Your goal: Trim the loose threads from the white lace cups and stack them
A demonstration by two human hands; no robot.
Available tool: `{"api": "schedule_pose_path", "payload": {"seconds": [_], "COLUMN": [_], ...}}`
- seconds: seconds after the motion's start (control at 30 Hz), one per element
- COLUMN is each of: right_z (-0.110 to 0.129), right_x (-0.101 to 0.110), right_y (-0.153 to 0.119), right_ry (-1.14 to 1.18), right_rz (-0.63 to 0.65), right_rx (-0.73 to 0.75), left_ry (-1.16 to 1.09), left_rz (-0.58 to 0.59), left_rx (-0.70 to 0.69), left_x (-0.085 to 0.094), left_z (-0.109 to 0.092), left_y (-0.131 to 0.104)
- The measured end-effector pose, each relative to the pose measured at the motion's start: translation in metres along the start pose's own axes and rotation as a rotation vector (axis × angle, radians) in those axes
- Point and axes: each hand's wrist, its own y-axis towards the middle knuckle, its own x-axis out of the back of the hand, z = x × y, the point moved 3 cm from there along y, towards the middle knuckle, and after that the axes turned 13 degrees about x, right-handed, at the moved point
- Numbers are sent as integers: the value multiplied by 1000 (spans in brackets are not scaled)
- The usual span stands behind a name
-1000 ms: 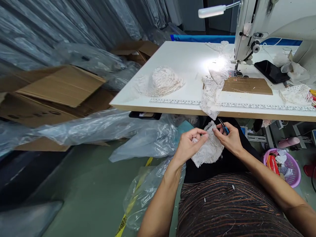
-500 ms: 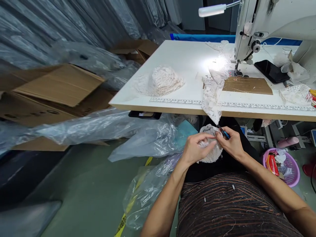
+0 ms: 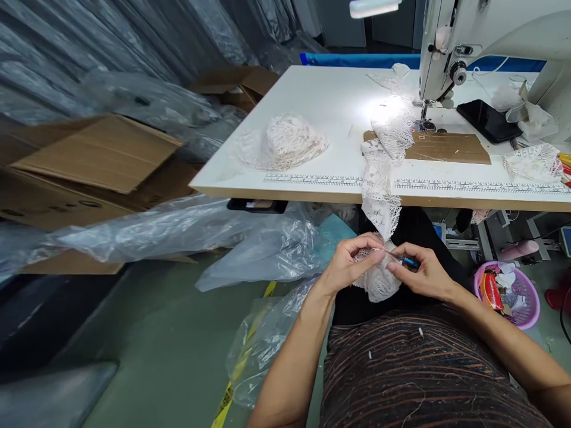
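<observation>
White lace (image 3: 383,285) in the lap, below the tabletop (image 3: 330,89) edge; lace strip (image 3: 379,199) hanging down to the hands.
Left hand (image 3: 347,266): thumb and fingers pinched together, apparently on lace; right hand (image 3: 422,270): fingers curled closed round a blue tool (image 3: 409,262), tip obscured. Lace likely near weightless, limp, little slip; openwork could snag or tear. Best gripped flat at the denser border, near the tool, without tugging.

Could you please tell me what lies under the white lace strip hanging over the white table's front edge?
The lace strip crosses a flat brown cardboard piece, a printed black ruler scale and the table's front edge; the parts covered cannot be seen.
</observation>
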Motion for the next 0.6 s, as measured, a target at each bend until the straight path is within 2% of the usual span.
{"api": "schedule_pose_path", "payload": {"seconds": [0.17, 0.3, 0.47, 0.6], "right_z": [-4, -5, -9, -6], "right_x": [10, 5, 4, 3], "right_y": [11, 21, 23, 16], "right_ry": [-118, -150, -188, -169], "right_rz": [45, 67, -23, 32], "right_rx": [14, 46, -12, 9], "left_ry": [26, 31, -41, -121], "left_rz": [-23, -44, -88, -74], "left_rx": [161, 168, 176, 207], "left_x": [4, 4, 4, 3], "left_z": [5, 4, 5, 6], "left_y": [-3, -3, -1, 0]}}
